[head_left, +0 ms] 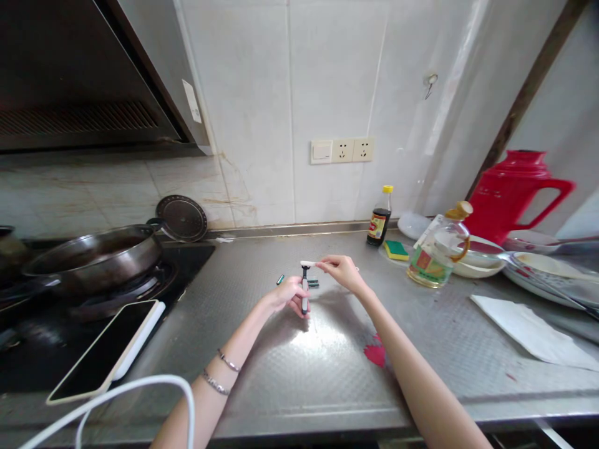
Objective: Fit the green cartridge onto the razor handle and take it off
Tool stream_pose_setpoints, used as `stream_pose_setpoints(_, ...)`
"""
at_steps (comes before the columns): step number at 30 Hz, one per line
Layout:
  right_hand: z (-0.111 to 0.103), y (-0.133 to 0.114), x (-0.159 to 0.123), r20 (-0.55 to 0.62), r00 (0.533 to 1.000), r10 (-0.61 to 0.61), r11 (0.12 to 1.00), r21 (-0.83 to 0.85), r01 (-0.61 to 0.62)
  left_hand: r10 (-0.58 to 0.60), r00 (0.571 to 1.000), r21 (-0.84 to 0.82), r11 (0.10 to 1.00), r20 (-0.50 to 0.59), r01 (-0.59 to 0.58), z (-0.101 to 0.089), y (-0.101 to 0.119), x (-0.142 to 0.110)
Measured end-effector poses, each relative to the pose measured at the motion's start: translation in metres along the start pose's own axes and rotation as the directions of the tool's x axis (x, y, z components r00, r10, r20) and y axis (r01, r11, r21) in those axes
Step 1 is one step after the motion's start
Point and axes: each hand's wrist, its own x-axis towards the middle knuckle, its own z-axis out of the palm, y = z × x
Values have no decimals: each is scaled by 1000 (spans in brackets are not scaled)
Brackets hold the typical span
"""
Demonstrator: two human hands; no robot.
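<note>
My left hand (pixel 291 293) is closed around the handle of a small white and black razor-like tool (pixel 305 293), held upright over the steel counter (pixel 290 349). My right hand (pixel 340 269) pinches the white head piece (pixel 309 264) at the tool's top. Small dark parts (pixel 312 284) lie on the counter just behind the tool, and a small green piece (pixel 280 279) lies a little to the left. Two bracelets circle my left wrist.
A wok (pixel 93 255) sits on the black hob at left, with a phone (pixel 110 349) and white cable (pixel 140 390) near the front. At right stand a sauce bottle (pixel 380 221), sponge (pixel 397 250), oil jug (pixel 437 252), bowls, a red thermos (pixel 512 193) and a white cloth (pixel 528 330).
</note>
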Motion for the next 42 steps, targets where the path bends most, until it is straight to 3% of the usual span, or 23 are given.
stream_pose_setpoints(9, -1, 1, 0, 23, 1000, -2, 1000, 22, 1, 4, 1000, 3, 1000, 20, -4, -1, -2, 0)
stream_pose_setpoints(13, -1, 1, -1, -20, 1000, 15, 1000, 23, -15, 12, 1000, 11, 1000, 26, -12, -2, -1, 0)
stream_pose_setpoints(18, -4, 1, -1, 36, 999, 31, 998, 52, -32, 17, 1000, 16, 1000, 24, -18, -2, -2, 1)
stream_pose_setpoints(22, -5, 3, -1, -1, 998, 61, 996, 69, -61, 33, 999, 17, 999, 41, -33, -3, -2, 0)
stream_pose_setpoints(30, -9, 8, -1, 81, 990, 116, 988, 91, -123, 30, 999, 53, 998, 45, -32, -5, -2, 0)
stream_pose_setpoints(35, -16, 10, 1, 55, 987, 149, 975, 160, -156, 121, 993, 108, 987, 1, -120, -5, 1, -2)
stream_pose_setpoints(38, -17, -4, -4, 97, 973, 208, 907, 353, -229, 221, 973, 150, 966, -69, -209, -5, 3, -2)
stream_pose_setpoints(42, -13, -41, -23, 200, 948, 248, 707, 632, -318, 315, 939, 216, 935, -137, -282, -7, 3, 1)
